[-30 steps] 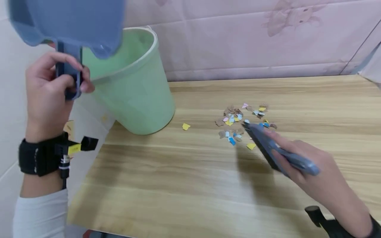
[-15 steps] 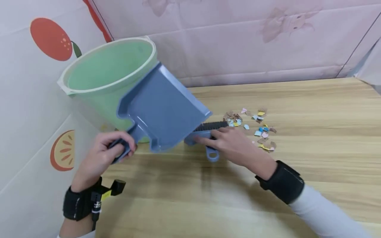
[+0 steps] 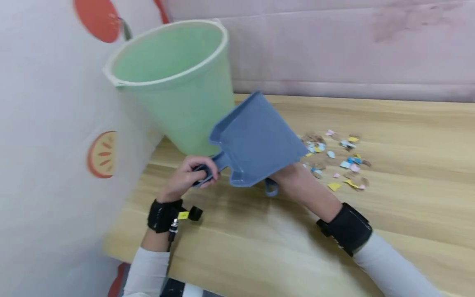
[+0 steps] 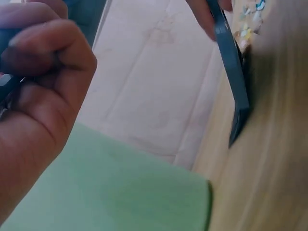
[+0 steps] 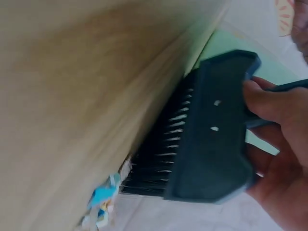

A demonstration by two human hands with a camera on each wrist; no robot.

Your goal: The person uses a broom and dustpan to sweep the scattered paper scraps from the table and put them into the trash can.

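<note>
left hand (image 3: 189, 175): clenched round handle of blue plastic dustpan (image 3: 256, 142), held tilted in front of pale green plastic bucket (image 3: 178, 86) | right hand (image 5: 276, 159): grips dark blue hand brush (image 5: 207, 139), bristles on light wooden table (image 3: 278, 243) beside coloured paper scraps (image 3: 341, 159), right of bucket

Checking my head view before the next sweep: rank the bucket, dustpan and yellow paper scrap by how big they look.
1. bucket, largest.
2. dustpan, though it sits nearer the camera.
3. yellow paper scrap, smallest.
</note>
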